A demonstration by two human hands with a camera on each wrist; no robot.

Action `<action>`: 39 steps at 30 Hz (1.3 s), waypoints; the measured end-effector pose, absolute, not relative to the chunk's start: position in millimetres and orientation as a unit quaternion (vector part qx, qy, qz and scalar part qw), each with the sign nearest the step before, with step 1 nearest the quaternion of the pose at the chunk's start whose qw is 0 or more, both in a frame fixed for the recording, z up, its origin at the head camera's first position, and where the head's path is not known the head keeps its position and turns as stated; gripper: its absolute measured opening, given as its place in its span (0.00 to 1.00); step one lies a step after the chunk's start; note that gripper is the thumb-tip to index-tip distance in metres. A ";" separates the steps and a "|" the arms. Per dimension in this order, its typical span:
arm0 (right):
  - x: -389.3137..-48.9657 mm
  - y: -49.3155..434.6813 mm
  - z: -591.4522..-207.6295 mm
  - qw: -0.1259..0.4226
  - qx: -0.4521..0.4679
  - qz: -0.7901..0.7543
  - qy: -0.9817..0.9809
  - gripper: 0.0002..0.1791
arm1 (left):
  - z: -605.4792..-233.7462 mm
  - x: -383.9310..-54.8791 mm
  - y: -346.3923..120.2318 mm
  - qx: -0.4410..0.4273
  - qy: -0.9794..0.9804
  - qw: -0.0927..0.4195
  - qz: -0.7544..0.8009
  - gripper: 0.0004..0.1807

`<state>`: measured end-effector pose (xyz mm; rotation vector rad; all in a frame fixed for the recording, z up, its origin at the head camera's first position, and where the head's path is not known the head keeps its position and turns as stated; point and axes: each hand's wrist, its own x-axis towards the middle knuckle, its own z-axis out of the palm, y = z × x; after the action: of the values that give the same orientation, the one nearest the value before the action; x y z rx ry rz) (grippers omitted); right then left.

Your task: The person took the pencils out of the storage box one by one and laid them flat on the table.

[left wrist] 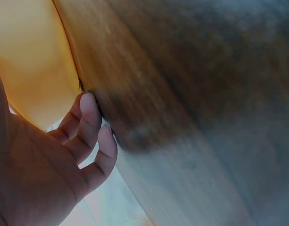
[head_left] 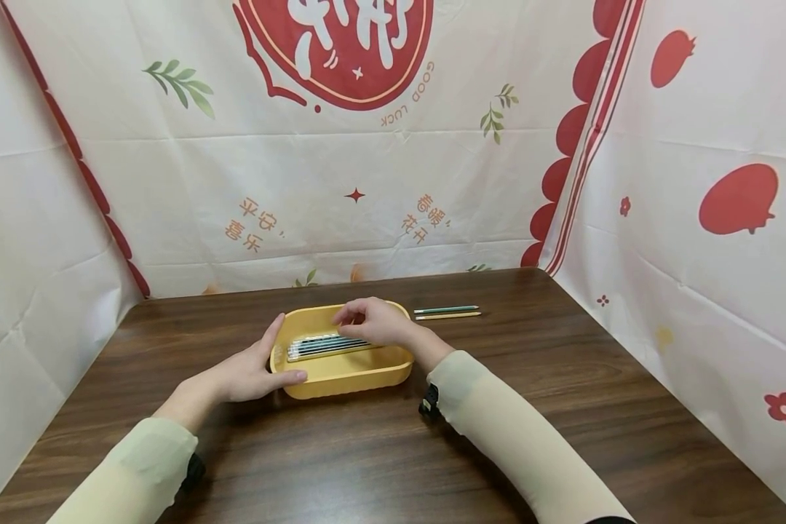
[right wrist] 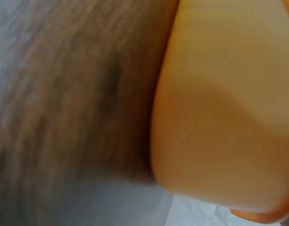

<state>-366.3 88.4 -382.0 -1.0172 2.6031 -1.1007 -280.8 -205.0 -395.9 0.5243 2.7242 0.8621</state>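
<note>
A yellow plastic box (head_left: pixel 340 383), rounded at its corners, stands on the table. My left hand (head_left: pixel 249 371) holds it by the left end, thumb over the front rim, and in the left wrist view the curled fingers (left wrist: pixel 90 113) lie against its outside. Several pencils (head_left: pixel 321 346) lie side by side inside, teal, dark and yellow, their right ends partly hidden under my right hand (head_left: pixel 376 322). That hand reaches in over the right side with fingers loosely bent, fingertips close over the pencils. The right wrist view shows the box's outer wall (right wrist: pixel 219 117) but not the fingers.
Just right of the box, a teal pencil (head_left: pixel 447 309) and a yellow pencil (head_left: pixel 448 316) lie parallel on the dark wooden table (head_left: pixel 550 407). Printed white cloth (head_left: pixel 340 175) hangs behind the table and along both sides.
</note>
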 end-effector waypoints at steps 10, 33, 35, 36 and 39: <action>-364.4 84.5 -393.0 0.099 -0.349 -0.333 0.870 0.09 | -396.4 -278.8 -204.7 0.177 0.933 0.115 0.292 0.72; -360.5 83.3 -395.8 0.114 -0.372 -0.262 0.883 0.11 | -396.8 -278.6 -204.4 0.178 0.935 0.113 0.286 0.72; -360.7 83.7 -396.0 0.109 -0.380 -0.251 0.884 0.11 | -396.9 -278.8 -204.3 0.179 0.934 0.113 0.287 0.72; -360.4 83.9 -396.1 0.107 -0.384 -0.246 0.883 0.11 | -397.0 -278.8 -204.3 0.179 0.934 0.113 0.287 0.72; -359.8 84.5 -396.5 0.095 -0.399 -0.231 0.883 0.11 | -397.1 -278.5 -203.9 0.178 0.934 0.114 0.288 0.72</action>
<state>-359.8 84.5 -396.5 -1.1819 2.6162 -0.6836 -278.5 -203.9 -397.1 0.5233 2.7393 0.8436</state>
